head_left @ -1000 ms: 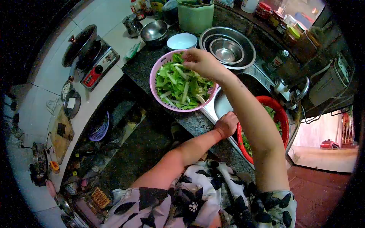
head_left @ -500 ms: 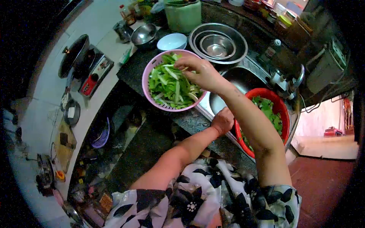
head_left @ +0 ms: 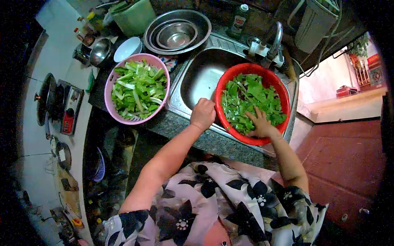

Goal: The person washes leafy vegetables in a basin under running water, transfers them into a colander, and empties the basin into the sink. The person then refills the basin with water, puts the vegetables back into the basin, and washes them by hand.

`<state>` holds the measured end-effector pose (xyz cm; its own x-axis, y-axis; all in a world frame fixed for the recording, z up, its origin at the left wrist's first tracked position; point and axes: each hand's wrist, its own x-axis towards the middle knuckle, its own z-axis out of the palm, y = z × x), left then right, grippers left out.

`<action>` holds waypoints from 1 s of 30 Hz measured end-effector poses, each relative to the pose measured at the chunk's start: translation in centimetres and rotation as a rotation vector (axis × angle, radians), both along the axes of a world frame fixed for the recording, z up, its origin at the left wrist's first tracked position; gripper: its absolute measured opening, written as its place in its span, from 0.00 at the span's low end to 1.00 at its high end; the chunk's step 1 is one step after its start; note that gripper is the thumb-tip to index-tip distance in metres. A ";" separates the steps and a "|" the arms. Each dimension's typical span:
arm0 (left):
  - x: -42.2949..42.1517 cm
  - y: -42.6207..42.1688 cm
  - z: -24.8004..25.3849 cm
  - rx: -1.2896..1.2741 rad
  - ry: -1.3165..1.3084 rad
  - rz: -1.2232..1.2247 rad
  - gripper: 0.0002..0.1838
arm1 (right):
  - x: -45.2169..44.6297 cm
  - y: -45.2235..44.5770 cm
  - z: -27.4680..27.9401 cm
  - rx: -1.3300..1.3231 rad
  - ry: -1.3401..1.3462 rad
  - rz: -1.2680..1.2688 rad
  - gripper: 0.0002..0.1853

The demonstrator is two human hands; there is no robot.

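Observation:
A red basket [head_left: 286, 88] full of leafy greens [head_left: 250, 98] stands over the right part of the sink [head_left: 201, 78]. My left hand [head_left: 203, 113] is closed at the basket's left rim; what its fingers hold is hidden. On the greens near the front right rim lies my right hand [head_left: 259, 124], fingers spread, holding nothing that shows. A pink basket [head_left: 108, 96] of cut greens [head_left: 137, 88] sits on the counter left of the sink.
Nested steel bowls [head_left: 177, 35] and a pale bowl [head_left: 127, 49] stand behind the pink basket. The faucet [head_left: 276, 43] rises behind the red basket, with a bottle [head_left: 239, 20] nearby. A portable stove [head_left: 72, 110] is at the left.
My right hand has moved from over the pink basket to the greens in the red basket, and its fingers have spread. The view has swung right. My left hand stays beside the red basket.

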<state>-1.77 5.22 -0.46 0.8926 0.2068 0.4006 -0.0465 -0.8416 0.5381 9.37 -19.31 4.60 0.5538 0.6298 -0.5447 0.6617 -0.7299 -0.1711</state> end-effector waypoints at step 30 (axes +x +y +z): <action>0.1 -0.4 0.0 0.064 0.005 -0.003 0.06 | 2.9 -0.4 -3.6 0.075 -0.380 0.030 0.33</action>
<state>-1.65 4.86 -0.42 0.8950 0.1783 0.4089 -0.0465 -0.8743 0.4831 12.28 -19.76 0.97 0.6883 0.6788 -0.2559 0.7089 -0.7042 0.0387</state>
